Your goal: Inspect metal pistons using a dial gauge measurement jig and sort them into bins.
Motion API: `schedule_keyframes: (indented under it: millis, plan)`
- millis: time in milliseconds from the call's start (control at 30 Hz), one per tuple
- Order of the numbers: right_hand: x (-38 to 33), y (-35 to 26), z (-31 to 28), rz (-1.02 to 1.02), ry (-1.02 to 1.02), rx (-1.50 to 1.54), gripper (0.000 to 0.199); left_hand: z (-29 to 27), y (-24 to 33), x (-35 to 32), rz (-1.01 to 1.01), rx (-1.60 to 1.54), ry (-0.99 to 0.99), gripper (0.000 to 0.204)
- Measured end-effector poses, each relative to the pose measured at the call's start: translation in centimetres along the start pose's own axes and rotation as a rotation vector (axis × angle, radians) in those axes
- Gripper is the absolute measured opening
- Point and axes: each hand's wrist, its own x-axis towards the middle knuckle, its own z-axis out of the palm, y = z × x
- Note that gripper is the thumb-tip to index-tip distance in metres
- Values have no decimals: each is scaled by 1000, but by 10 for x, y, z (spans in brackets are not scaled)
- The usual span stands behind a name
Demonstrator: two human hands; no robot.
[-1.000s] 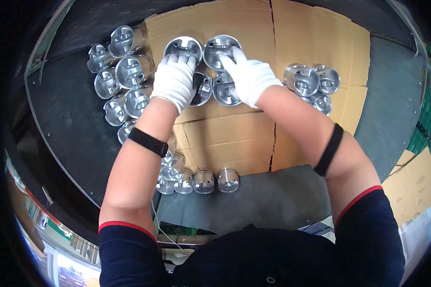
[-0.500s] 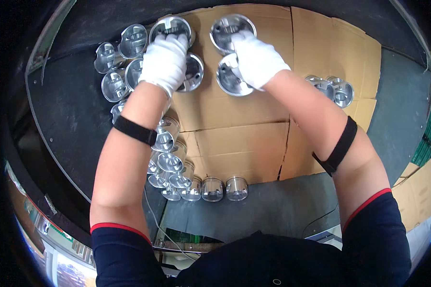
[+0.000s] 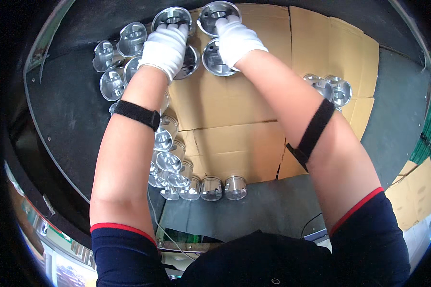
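Note:
My left hand (image 3: 164, 50), in a white glove, has its fingers hooked into the open end of a shiny metal piston (image 3: 172, 14). A second piston (image 3: 192, 62) shows beside its palm, partly covered by the glove. To the right, my white-gloved right hand (image 3: 239, 43) grips the rim of another piston (image 3: 210, 20) with its fingers inside. Close under that palm is one more piston (image 3: 211, 58), its right side hidden by the glove. The thumbs are mostly out of sight.
Several pistons (image 3: 113, 84) stand in a cluster at the left, continuing in a curved row (image 3: 169, 161) to the near edge. A few more (image 3: 340, 92) stand at the right behind my forearm. Brown cardboard (image 3: 234, 148) covers part of the dark tabletop (image 3: 254, 210).
My right hand has moved left and farther away, and the two pistons at it moved along. My left hand and the piston at its fingers have shifted slightly farther away.

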Motion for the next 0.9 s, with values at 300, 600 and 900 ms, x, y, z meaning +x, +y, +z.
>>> schedule_keyframes:
  millis: [300, 600, 900]
  plan:
    - [-145, 141, -75, -176, 219, -59, 44, -72, 133, -36, 272, -629, 277, 44]
    - [-214, 288, -54, 171, -207, -347, 69, -89, 348, 1, 319, -416, -40, 40]
    - [-212, 299, 2, 419, 40, 6, 60, -77, 287, -67, 233, -749, 19, 43]
